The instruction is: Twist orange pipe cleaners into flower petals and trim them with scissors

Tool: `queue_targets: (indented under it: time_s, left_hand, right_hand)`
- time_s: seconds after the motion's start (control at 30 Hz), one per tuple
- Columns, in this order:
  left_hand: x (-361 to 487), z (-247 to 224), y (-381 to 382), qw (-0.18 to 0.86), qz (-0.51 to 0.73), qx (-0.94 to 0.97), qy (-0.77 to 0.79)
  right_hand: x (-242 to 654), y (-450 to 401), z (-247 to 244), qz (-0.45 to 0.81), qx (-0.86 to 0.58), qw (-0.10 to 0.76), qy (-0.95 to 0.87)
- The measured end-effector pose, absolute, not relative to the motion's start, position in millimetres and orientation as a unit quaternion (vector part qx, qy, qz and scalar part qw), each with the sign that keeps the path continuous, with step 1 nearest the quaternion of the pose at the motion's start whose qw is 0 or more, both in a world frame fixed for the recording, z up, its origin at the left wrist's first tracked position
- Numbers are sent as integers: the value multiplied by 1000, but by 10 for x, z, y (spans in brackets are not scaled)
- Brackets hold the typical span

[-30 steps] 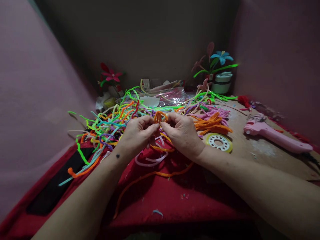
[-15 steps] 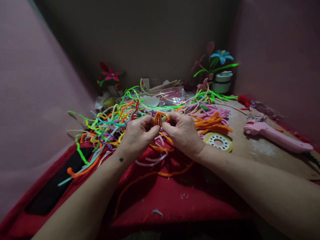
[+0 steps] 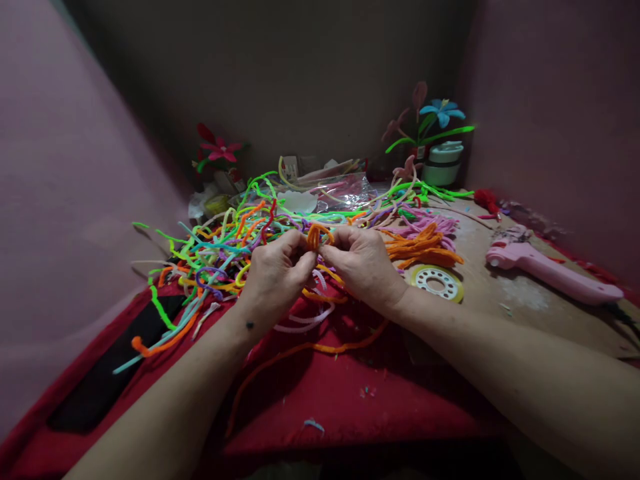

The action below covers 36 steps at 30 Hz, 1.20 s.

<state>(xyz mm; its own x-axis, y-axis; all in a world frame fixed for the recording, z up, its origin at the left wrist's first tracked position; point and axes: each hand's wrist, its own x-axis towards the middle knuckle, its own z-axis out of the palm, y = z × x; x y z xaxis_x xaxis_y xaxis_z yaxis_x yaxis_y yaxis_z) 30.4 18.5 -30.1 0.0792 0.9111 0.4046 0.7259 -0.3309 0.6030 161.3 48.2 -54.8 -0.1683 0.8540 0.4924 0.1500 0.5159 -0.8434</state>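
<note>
Between my two hands is a small looped piece of orange pipe cleaner (image 3: pixel 315 235). My left hand (image 3: pixel 280 270) pinches its left side with thumb and fingers. On its right side, my right hand (image 3: pixel 363 267) is closed too, with the thumb and index fingertips meeting the piece. Both hands are close together above the red cloth (image 3: pixel 350 407). Behind and left of them spreads a tangled pile of coloured pipe cleaners (image 3: pixel 200 247). A bundle of orange pipe cleaners (image 3: pixel 425 247) lies just right of my right hand.
A yellow tape roll (image 3: pixel 437 284) and a pink glue gun (image 3: pixel 555 267) lie on a brown board (image 3: pixel 525 313) at the right. At the back stand a blue flower (image 3: pixel 443 113), a pale lidded pot (image 3: pixel 443 163) and a red flower (image 3: pixel 223 149). A black strip (image 3: pixel 110 373) lies left.
My hands have stayed almost in place, still holding the orange loops, with the thumbs and wrists slightly shifted. The whole view has moved a few pixels.
</note>
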Motion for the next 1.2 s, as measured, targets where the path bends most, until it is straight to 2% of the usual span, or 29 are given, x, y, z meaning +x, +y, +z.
queue_targets:
  time_s: [0.2, 0.37, 0.47, 0.73, 0.9, 1.07, 1.2]
  left_hand:
    - [300, -335, 181, 21, 371, 754, 541]
    - [278, -318, 198, 95, 363, 754, 539]
    - [255, -311, 222, 99, 369, 748, 544]
    - [254, -328, 234, 114, 382, 724, 563]
    - [272, -333, 224, 137, 391, 730, 543]
    - [267, -340, 232, 203, 412, 704, 541]
    - [244, -333, 251, 167, 408, 715, 542]
  right_hand:
    - [1609, 484, -551, 421, -362, 529, -642]
    - [1619, 491, -546, 468, -355, 505, -633]
    - [1618, 487, -538, 482, -353, 481, -641]
    - [1616, 443, -535, 355, -377, 485, -705]
    - [1630, 465, -527, 381, -382, 471, -698]
    - [1632, 481, -532, 388, -381, 466, -698]
    - [1625, 445, -526, 384, -358, 459, -717]
